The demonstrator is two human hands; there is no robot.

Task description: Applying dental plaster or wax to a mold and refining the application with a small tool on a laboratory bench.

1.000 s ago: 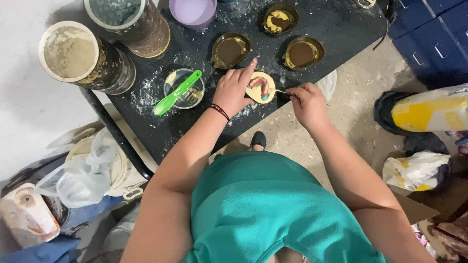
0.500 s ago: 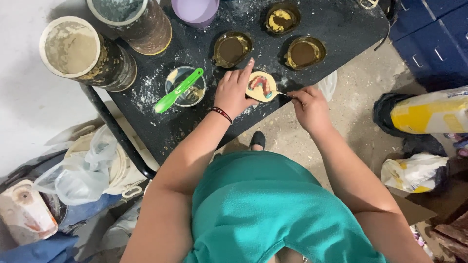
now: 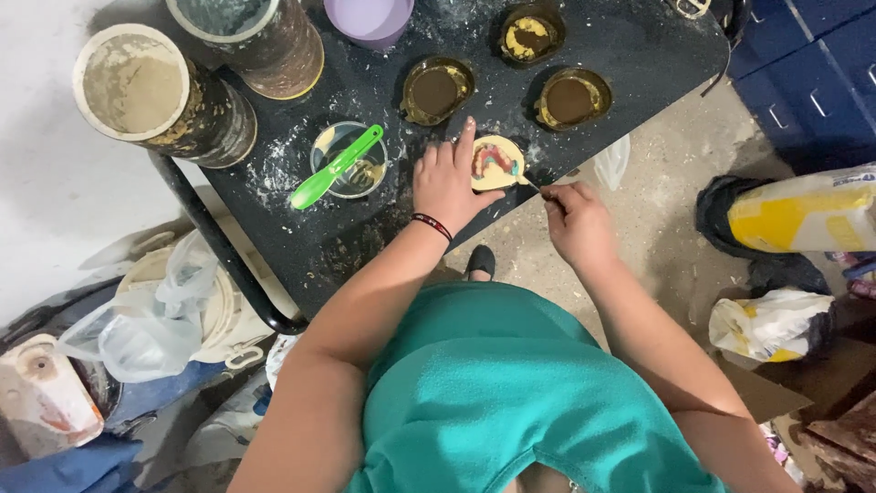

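Observation:
A small round pale mould [image 3: 497, 162] with a pink and multicoloured dental cast in it lies near the front edge of a black table [image 3: 639, 46]. My left hand [image 3: 445, 183] rests on the table and holds the mould's left side, fingers spread around it. My right hand [image 3: 577, 219] pinches a thin metal tool [image 3: 531, 183] whose tip touches the mould's right edge. A dark bead bracelet [image 3: 432, 225] circles my left wrist.
On the table stand a glass bowl with a green spatula [image 3: 334, 168], three brown round moulds [image 3: 434, 91], a purple cup [image 3: 370, 18] and two large dirty tins [image 3: 137, 87]. A bucket with plastic bags [image 3: 173, 310] is at lower left; yellow and white sacks [image 3: 803, 215] lie right.
My hands and the mould stay in place; the tool tip shifts slightly along the mould's right edge. The camera has moved a little.

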